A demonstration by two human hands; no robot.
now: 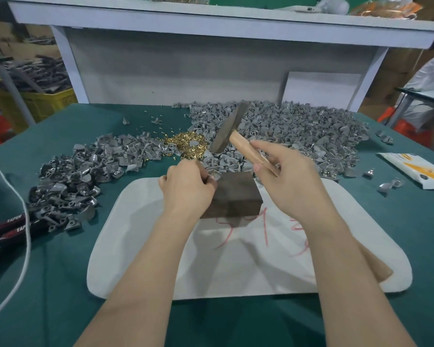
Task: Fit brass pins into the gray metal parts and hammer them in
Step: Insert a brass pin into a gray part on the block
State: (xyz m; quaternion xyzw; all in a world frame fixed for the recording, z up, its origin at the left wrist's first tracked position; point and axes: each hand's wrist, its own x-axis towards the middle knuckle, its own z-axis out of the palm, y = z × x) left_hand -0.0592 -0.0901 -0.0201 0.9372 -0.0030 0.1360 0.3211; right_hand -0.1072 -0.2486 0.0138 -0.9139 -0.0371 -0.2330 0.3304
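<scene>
1. Green worktop [60, 284] carries our mat [135, 246] and block [236, 194].
2. Our left hand [186, 186] pinches a part [217, 177] at the block's corner; our right hand [293, 179] grips the raised hammer [229, 132].
3. Next, we judge: strike the pin [213, 173] squarely.
4. Beyond lie pins [186, 145] and parts [298, 126].

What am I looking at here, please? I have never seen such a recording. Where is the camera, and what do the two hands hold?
There is no machine: a person works with bare hands. The one picture comes from a camera worn on the head, looking down at a green table. The right hand grips a hammer by its wooden handle, raised. The left hand pinches a small gray part at the edge of a dark block, which stands on a white mat. Behind lie a heap of brass pins and heaps of gray parts.
</scene>
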